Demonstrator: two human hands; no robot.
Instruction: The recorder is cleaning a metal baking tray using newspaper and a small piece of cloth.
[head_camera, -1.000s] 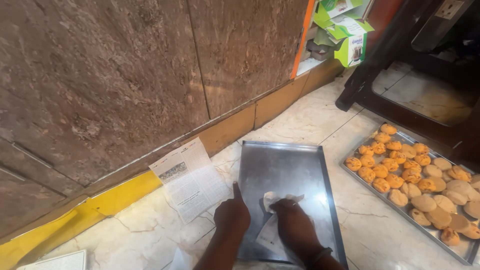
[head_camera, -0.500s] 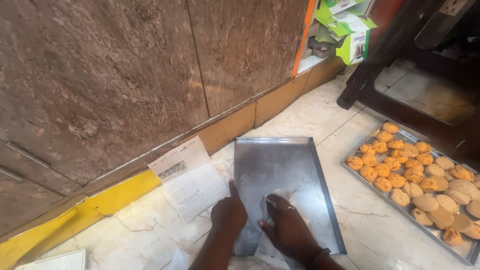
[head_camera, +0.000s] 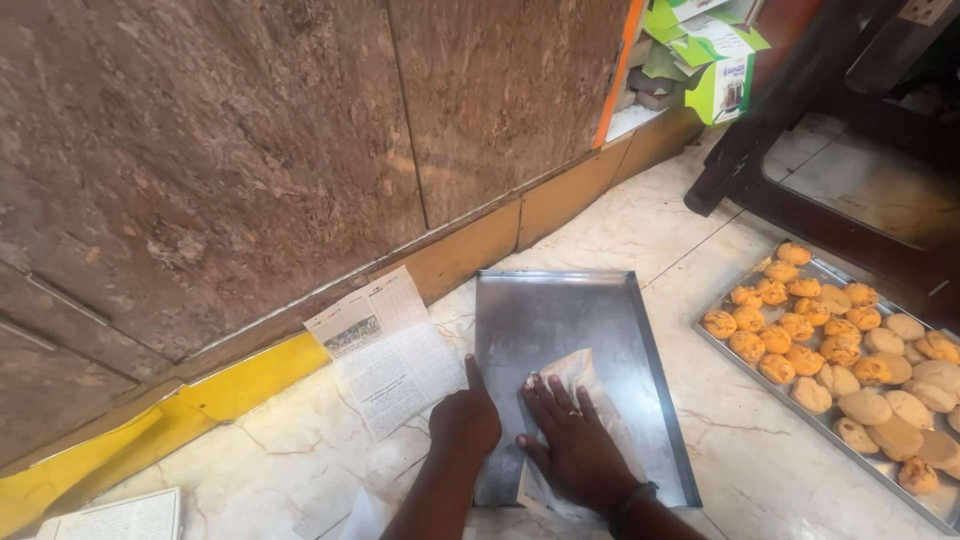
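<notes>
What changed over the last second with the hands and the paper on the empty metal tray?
The right hand went from bunching the paper near the tray's near end to lying flat with spread fingers, pressing the paper against the tray. The left hand slid slightly along the tray's left edge, thumb up. The tray, the newspaper sheet beside it and the tray of biscuits stayed put.

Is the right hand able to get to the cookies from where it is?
Probably yes. The right hand lies flat on a paper sheet in the empty metal tray, and only bare floor shows between that tray and the tray of cookies on its right.
</notes>
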